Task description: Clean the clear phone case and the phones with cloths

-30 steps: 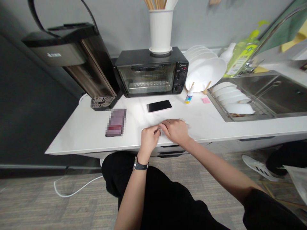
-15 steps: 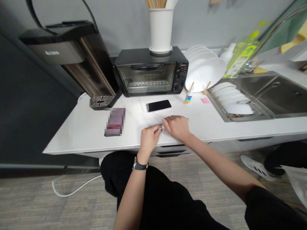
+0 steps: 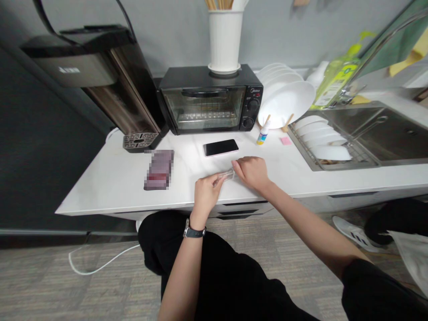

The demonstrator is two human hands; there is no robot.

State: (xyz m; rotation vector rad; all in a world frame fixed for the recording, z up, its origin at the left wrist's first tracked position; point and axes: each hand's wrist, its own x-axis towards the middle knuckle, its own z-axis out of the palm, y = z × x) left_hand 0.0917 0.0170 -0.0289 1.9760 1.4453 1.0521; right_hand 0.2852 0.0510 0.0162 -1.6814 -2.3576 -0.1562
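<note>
Head view. Small clear piece (image 3: 226, 177), transparent and hard to make out in detail, held just above the near middle of the worktop (image 3: 110, 187), between both hands.

Grip: left hand (image 3: 206, 192) pinches the near-left end with thumb and fingertips closed on it. Right hand (image 3: 253, 173) is closed over the far-right end, fingers curled down, knuckles up. How much of the piece lies inside the right hand cannot be told.

Judgement on doing this step well: keep both pinches at the very ends, with even pressure, so the clear piece neither slips nor bends. Keep it low over the worktop so that a drop lands close. Work with the fingertips rather than the palms, since the piece is nearly invisible against the white surface.

Pose: both forearms come in from the near edge and converge. Left wrist straight, with a watch (image 3: 193, 232) on it. Right forearm angled in from the near right, wrist slightly bent down.

Around: phone (image 3: 220, 147) just beyond the hands; blurred dark-red flat item (image 3: 159, 170) to the left; toaster oven (image 3: 210, 100) at the far side; small bottle (image 3: 263, 133) and pink note (image 3: 286, 140) far right.
</note>
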